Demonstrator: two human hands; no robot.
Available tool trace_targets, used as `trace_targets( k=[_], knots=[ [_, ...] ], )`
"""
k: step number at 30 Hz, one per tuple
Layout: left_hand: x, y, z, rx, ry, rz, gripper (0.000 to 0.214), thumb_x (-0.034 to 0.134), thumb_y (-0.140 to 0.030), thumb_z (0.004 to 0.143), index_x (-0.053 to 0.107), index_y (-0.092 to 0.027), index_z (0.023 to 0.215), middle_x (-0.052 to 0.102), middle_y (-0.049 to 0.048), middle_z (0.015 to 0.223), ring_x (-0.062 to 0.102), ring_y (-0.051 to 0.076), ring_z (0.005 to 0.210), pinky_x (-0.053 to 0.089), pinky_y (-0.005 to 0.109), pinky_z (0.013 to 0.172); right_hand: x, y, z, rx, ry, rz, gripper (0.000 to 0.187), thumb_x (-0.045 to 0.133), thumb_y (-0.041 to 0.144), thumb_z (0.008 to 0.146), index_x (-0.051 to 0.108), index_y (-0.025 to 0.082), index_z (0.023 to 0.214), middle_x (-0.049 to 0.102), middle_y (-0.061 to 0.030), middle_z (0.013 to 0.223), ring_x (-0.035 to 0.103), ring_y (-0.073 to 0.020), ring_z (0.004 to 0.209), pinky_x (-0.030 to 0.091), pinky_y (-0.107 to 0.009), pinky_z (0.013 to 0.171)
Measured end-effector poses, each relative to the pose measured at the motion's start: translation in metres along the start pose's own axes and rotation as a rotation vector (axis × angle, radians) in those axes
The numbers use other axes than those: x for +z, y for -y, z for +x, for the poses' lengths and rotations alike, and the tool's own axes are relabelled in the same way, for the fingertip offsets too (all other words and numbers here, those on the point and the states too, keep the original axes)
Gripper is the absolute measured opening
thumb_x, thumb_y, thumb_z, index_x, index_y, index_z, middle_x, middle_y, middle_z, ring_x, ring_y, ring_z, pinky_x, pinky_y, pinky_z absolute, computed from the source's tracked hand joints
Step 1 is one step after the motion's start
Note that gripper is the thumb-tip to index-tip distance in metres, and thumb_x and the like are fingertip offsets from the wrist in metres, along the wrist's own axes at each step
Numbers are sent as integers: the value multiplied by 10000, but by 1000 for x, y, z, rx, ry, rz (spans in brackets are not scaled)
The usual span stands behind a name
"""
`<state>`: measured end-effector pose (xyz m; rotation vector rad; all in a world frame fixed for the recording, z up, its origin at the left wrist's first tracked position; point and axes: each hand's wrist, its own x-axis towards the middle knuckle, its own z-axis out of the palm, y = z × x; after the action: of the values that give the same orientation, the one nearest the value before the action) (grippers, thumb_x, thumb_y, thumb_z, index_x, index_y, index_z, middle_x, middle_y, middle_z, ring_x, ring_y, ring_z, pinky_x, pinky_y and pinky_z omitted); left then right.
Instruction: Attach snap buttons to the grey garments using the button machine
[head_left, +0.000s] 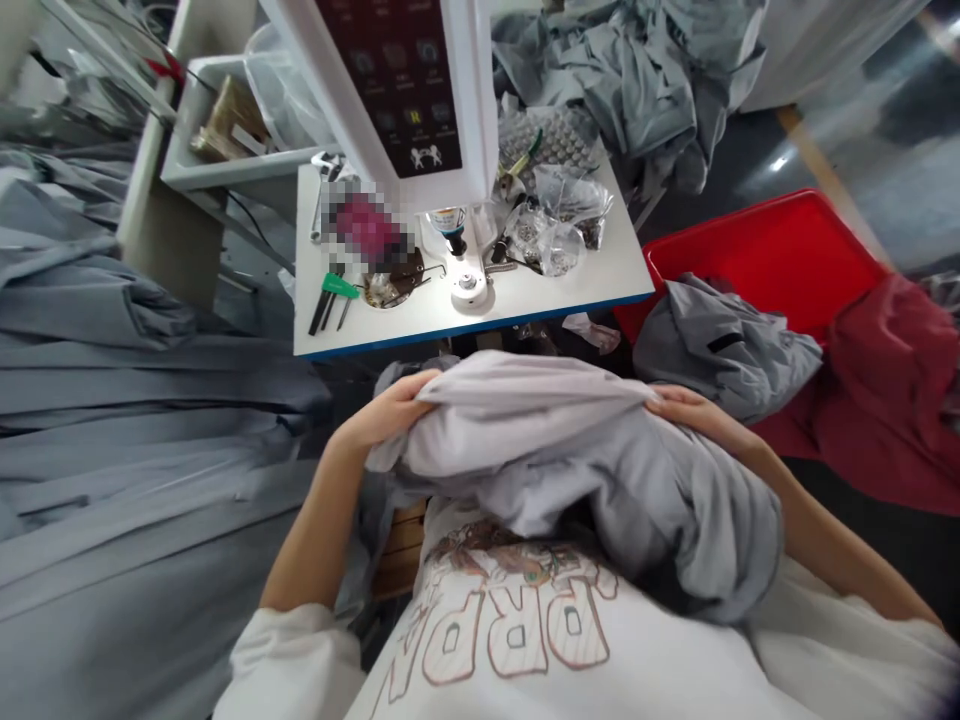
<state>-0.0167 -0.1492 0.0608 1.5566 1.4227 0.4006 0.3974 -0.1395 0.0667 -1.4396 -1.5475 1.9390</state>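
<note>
A light grey garment (517, 430) lies bunched across my lap, its upper edge stretched between both hands in front of the machine table. My left hand (397, 405) pinches the cloth at its left end. At the other end, my right hand (686, 408) grips the same cloth between thumb and fingers. Folds hang down over my white shirt, and a darker grey part drapes toward my right forearm. What kind of garment it is cannot be made out. Just beyond the cloth stands a white button-fastening machine (469, 285) with a dark control panel (394, 80).
The white table (405, 320) has a blue front edge. On it are green-handled hex keys (340, 287) and plastic bags of small metal parts (551, 235). A red bin (765, 255) with grey and maroon cloth stands right. Grey fabric (150, 500) is heaped left.
</note>
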Motion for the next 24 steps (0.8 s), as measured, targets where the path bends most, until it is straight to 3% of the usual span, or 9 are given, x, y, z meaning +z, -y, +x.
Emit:
trace_targets(
  k=[3, 5, 8, 11, 13, 15, 19, 22, 24],
  knots=[
    [45, 5, 30, 64, -342, 360, 388, 473, -288, 872, 537, -103, 1207, 549, 177, 1260, 465, 307, 1212, 326, 479, 1059, -15, -34, 40, -14, -124, -264, 514, 503, 588, 837, 644, 166, 1094, 682, -84, 998, 640, -240, 937, 507, -352, 841],
    [87, 18, 39, 170, -259, 371, 393, 467, -321, 899, 509, -108, 1227, 532, 166, 1282, 459, 263, 1229, 327, 416, 1075, -18, -70, 63, 7, -275, -535, 486, 527, 532, 842, 617, 152, 1131, 662, -118, 1067, 620, -254, 994, 475, -379, 904],
    [145, 48, 36, 195, 60, 357, 530, 525, -438, 877, 451, -129, 1301, 509, 146, 1328, 471, 252, 1233, 369, 378, 1047, 0, -120, 72, 14, -194, -708, 509, 451, 492, 900, 519, 159, 1279, 597, -147, 1224, 590, -255, 1094, 451, -380, 948],
    [177, 75, 32, 21, 25, 491, 681, 584, -391, 845, 335, -66, 1390, 466, 205, 1347, 449, 297, 1245, 372, 411, 1023, 36, -147, 58, -26, -182, -866, 695, 509, 562, 846, 399, 144, 1391, 478, -172, 1375, 464, -314, 1257, 390, -449, 1017],
    [180, 85, 34, -46, -43, 595, 593, 561, -325, 862, 379, -91, 1375, 508, 190, 1282, 468, 305, 1205, 381, 426, 991, 54, -155, 48, -43, -285, -981, 762, 555, 537, 820, 340, 135, 1431, 418, -181, 1424, 403, -340, 1301, 370, -479, 1027],
    [171, 91, 39, -24, -85, 692, 453, 536, -303, 876, 483, -156, 1301, 523, 161, 1261, 448, 317, 1211, 359, 455, 993, 59, -158, 41, -35, -345, -1028, 646, 516, 413, 867, 344, 154, 1434, 430, -160, 1421, 442, -318, 1270, 407, -446, 990],
    [144, 98, 44, 21, -19, 797, 383, 491, -314, 905, 516, -162, 1257, 562, 159, 1220, 496, 307, 1153, 371, 447, 965, 37, -152, 33, 70, -278, -1040, 392, 385, 260, 922, 543, 171, 1270, 597, -125, 1234, 586, -270, 1079, 482, -357, 842],
    [125, 96, 42, -8, 149, 827, 294, 435, -300, 931, 582, -134, 1124, 637, 148, 1023, 590, 283, 968, 436, 368, 808, 17, -122, 29, 143, -230, -1057, 357, 341, 290, 943, 646, 157, 1074, 667, -126, 975, 625, -266, 921, 489, -349, 762],
    [109, 86, 37, 0, 172, 777, 259, 399, -285, 941, 615, -144, 967, 649, 123, 928, 613, 258, 867, 433, 326, 724, 8, -88, 24, 56, -326, -1049, 342, 354, 280, 933, 667, 156, 988, 646, -133, 978, 603, -263, 941, 481, -344, 785]
  ],
)
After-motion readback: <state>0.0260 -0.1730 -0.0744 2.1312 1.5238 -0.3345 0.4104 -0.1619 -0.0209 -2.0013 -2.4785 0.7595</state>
